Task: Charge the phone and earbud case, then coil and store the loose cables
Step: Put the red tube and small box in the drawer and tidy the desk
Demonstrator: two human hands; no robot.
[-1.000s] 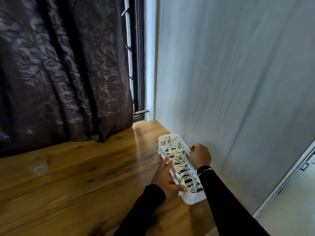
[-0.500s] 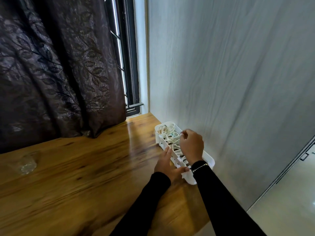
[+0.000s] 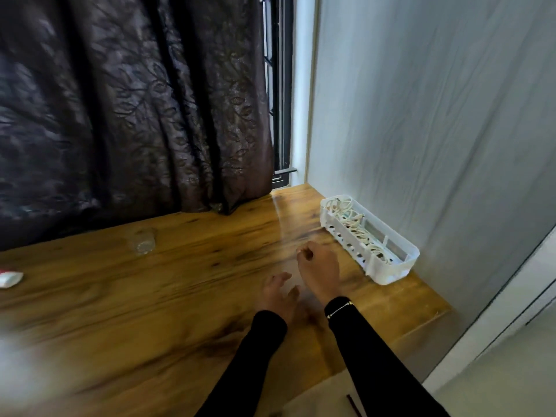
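A long white slotted plastic basket (image 3: 401,270) stands on the wooden table against the grey wall at the right. Coiled white cables (image 3: 350,219) lie inside it. My right hand (image 3: 319,270) hovers over the table just left of the basket, fingers curled loosely, holding nothing. My left hand (image 3: 278,296) is lower and to the left, fingers spread, blurred, empty. Both hands are apart from the basket. No phone or earbud case is in view.
A small clear glass (image 3: 141,242) stands mid-table near the dark curtain (image 3: 135,100). A white and red object (image 3: 9,278) lies at the table's left edge. The table's right edge ends beside a doorway to a pale floor.
Both hands have let go of the basket and pulled back left and toward me. The basket now sits alone by the wall. The view has swung left.
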